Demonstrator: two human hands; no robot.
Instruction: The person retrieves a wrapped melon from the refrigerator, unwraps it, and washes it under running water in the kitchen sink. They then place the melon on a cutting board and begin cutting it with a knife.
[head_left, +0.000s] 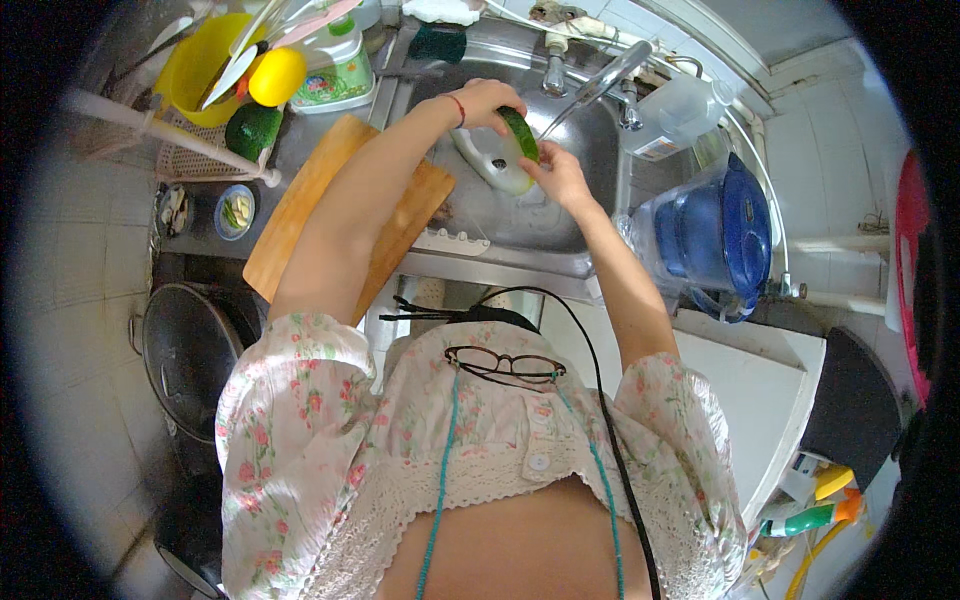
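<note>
Over the steel sink (577, 161), my left hand (487, 103) grips the upper end of a green-skinned piece of vegetable (520, 135), possibly a cucumber or gourd. My right hand (556, 174) holds its lower end with thumb and fingers. Water runs from the faucet (611, 75) close to the piece. Beneath it in the basin lies a pale, curved thing (480, 163), perhaps another cut piece or a dish; I cannot tell which. My left forearm passes above a wooden cutting board (300, 210) at the sink's left side.
A yellow container (187, 75) with utensils stands at upper left, near a dark green vegetable (251, 131) and a small bowl (235, 212) of cut pieces. A blue water filter pitcher (705, 232) and a clear plastic jug (671, 112) are right of the sink. A lidded pan (187, 360) sits lower left.
</note>
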